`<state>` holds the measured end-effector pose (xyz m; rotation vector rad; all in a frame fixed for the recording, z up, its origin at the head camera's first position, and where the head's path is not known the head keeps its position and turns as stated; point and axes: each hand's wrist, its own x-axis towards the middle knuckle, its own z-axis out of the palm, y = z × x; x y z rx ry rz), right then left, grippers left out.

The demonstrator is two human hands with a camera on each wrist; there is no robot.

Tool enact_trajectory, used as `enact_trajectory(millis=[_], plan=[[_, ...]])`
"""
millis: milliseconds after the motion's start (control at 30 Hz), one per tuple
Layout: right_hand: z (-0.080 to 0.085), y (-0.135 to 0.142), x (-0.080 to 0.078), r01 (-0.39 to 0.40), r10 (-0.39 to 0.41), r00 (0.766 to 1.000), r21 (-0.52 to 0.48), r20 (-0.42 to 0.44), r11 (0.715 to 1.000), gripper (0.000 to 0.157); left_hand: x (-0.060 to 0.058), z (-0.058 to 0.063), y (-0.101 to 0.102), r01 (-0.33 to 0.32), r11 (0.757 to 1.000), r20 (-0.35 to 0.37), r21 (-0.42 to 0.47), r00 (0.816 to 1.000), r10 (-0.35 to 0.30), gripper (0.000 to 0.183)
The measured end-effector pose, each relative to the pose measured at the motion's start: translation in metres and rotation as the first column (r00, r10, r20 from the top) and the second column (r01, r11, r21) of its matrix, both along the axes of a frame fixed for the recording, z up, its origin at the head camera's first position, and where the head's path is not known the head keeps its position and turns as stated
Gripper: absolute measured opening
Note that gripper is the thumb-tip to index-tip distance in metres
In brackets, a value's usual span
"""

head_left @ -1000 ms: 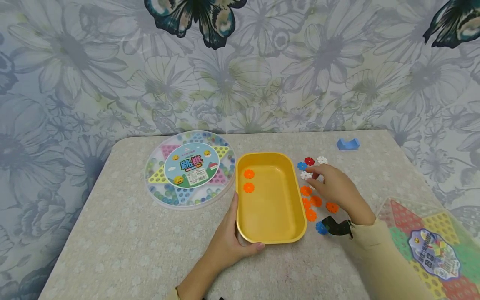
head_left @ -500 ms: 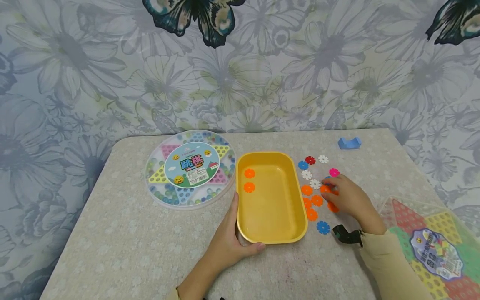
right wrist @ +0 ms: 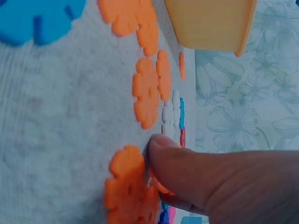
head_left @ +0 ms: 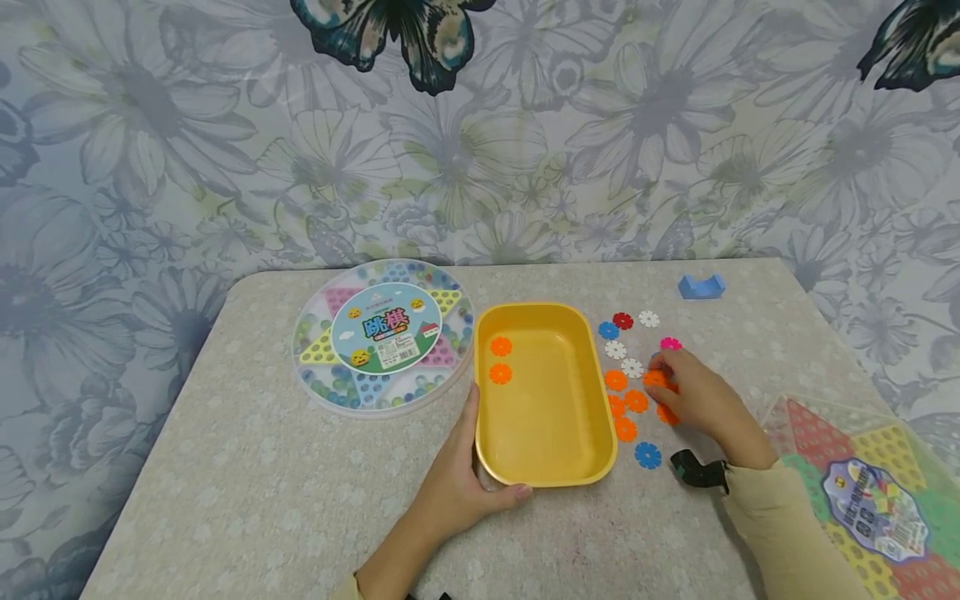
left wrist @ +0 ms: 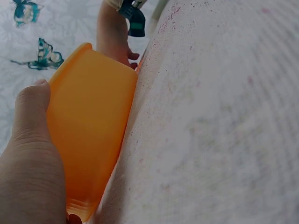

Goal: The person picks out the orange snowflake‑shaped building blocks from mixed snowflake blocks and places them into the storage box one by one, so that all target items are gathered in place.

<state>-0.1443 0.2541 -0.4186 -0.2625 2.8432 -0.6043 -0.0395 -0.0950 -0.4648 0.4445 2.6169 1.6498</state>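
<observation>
My left hand [head_left: 453, 475] grips the near left corner of a yellow plastic tray [head_left: 558, 408], with the thumb over its near rim. Two orange slotted flower-shaped discs [head_left: 501, 373] lie in it. To the tray's right, my right hand [head_left: 705, 404] pinches an orange flower-shaped disc [head_left: 655, 378] between thumb and fingers, low over the table. In the right wrist view the thumb [right wrist: 175, 161] covers much of that disc. Several more orange discs [head_left: 636, 401] lie beside the hand, with white discs [head_left: 632, 367], a pink disc [head_left: 670, 343] and a blue disc [head_left: 648, 455] around them.
A round Chinese checkers box [head_left: 386, 329] with marbles sits left of the tray. At the back right stands a small blue plastic piece [head_left: 702, 287]. A clear box with coloured triangles [head_left: 855, 492] lies by the right sleeve. A red disc [head_left: 622, 321] lies behind the white ones.
My right hand has moved right and toward me, from the white discs to an orange disc, and its fingers have closed there. The left hand and tray have stayed put.
</observation>
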Motion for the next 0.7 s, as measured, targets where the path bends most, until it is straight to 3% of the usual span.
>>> enact_trajectory(millis=[200,467,700], plan=[[0.0026,0.0013,-0.0027,0.006,-0.007,1.000,0.037,0.013,0.999,0.030,-0.0004,0.0010,0.0007,-0.001,1.000,-0.002,0.000,1.000,0.001,0.132],[0.0040,0.0030,-0.0009,0.011,-0.011,1.000,0.077,0.005,0.997,0.049,-0.0005,0.0005,0.0002,-0.003,1.000,-0.005,-0.015,1.000,0.003,0.132],[0.0067,0.0017,0.0011,0.005,-0.004,1.000,0.096,-0.010,0.995,0.054,0.0000,-0.0002,0.0002,0.002,1.000,-0.007,-0.007,1.000,-0.002,0.132]])
